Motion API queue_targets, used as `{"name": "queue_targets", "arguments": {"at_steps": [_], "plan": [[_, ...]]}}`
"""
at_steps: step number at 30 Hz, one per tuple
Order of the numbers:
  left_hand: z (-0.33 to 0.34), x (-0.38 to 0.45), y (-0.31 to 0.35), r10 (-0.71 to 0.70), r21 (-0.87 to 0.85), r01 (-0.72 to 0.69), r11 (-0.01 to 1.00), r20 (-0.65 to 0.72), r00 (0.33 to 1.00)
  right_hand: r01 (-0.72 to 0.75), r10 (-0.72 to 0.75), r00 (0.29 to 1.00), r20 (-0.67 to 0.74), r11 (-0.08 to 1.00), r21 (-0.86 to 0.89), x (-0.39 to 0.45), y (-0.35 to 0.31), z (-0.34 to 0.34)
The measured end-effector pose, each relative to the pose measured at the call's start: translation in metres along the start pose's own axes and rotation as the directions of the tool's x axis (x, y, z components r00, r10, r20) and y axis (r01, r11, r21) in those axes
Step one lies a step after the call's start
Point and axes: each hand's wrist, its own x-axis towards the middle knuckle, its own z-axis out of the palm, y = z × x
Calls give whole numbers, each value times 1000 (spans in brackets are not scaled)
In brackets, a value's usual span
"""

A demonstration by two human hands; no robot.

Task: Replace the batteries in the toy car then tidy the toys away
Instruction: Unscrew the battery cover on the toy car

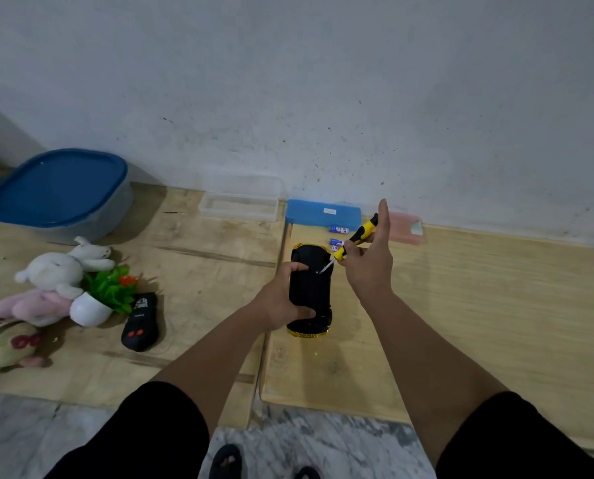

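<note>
Black plastic toy car with gold trim lies belly-up on the pale plywood table, left hand gripping its side. Right hand pinches a yellow-and-black-handled screwdriver, tip at the underside screw. Best to keep the shaft square, press down, turn slowly. Small blue-labelled batteries lie just beyond; print too small to read.
</note>
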Motion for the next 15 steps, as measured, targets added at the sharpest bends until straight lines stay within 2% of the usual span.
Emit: {"name": "queue_targets", "arguments": {"at_steps": [15], "plan": [[-1,2,0,-23,-35,24,999,33,999,25,-25,1000,14,1000,-7,1,-2,3]]}}
